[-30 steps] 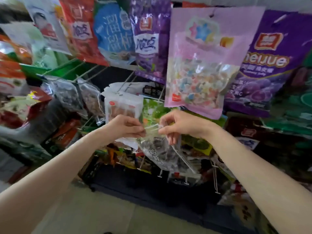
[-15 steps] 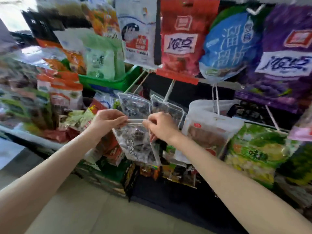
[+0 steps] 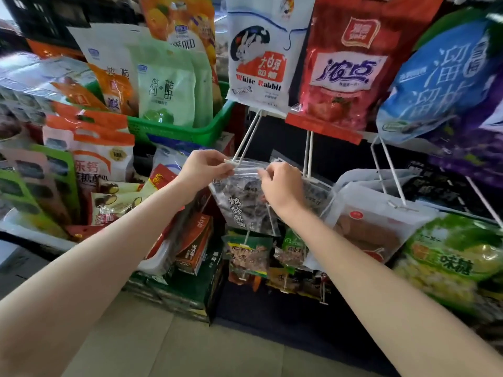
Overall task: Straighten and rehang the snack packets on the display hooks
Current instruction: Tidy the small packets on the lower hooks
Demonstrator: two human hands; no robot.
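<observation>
At centre of the head view, both hands hold 1 clear packet (image 3: pixel 246 206) of dark snacks by its top edge, at the tip of a white double-wire display hook (image 3: pixel 246 140) that slopes down from under the White Rabbit bag (image 3: pixel 258 55). Left hand (image 3: pixel 202 170): thumb and fingers pinched on the packet's upper left corner, just beside the hook tip. Right hand (image 3: pixel 281 186): fingers curled over the upper right corner, covering part of the packet face. Compared with 1.0 s ago, when the same 2 hands carried the packet in front of a pink candy bag farther right along the rack, the packet now sits level with this hook and its top edge lies nearly horizontal; 0.5 s ago it was already close to the hook. Whether the hang hole is over the wire cannot be told, since the fingers and glare hide it. A second clear packet (image 3: pixel 317 191) hangs on the neighbouring hook (image 3: pixel 309 156), just behind the right hand. Judged stage: threading of the packet onto the hook is about to occur or in progress; release and squaring against the others remain. A green basket (image 3: pixel 174 130) of bags stands to the upper left.
</observation>
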